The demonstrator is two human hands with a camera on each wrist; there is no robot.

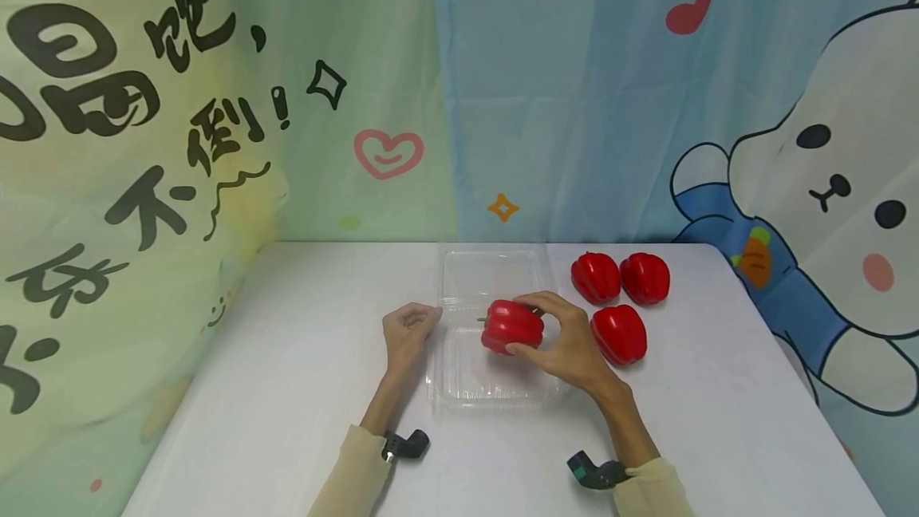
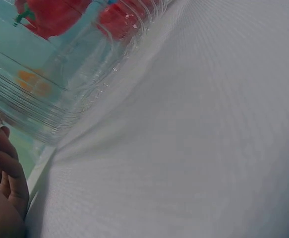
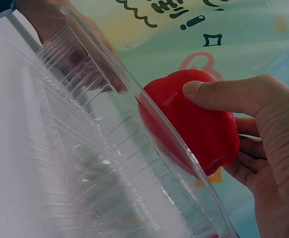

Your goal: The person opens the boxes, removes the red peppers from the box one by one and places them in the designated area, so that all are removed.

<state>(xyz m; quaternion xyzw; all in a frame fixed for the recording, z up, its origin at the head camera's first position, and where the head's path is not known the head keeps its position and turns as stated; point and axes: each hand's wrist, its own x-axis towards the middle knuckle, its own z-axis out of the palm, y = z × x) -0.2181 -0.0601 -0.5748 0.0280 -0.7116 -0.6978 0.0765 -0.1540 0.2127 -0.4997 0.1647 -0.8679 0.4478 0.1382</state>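
Note:
My right hand (image 1: 570, 345) grips a red bell pepper (image 1: 511, 327) from its right side, thumb on the near face, and the green stem points left. The pepper is over the near half of a clear plastic clamshell box (image 1: 459, 389), which lies with its lid folded back. In the right wrist view, the box's rim (image 3: 184, 153) passes in front of the lower part of the pepper (image 3: 194, 124). At the box's left edge, my left hand (image 1: 409, 333) pinches the rim between thumb and fingers; the left wrist view shows these fingers (image 2: 8, 158) at the plastic.
Three more red bell peppers lie right of the box: one at the back (image 1: 596, 278), one farther right (image 1: 646, 278), one nearer (image 1: 619, 334). They stand on a white table (image 1: 301, 357). A printed curtain (image 1: 524, 102) hangs behind the table's far edge.

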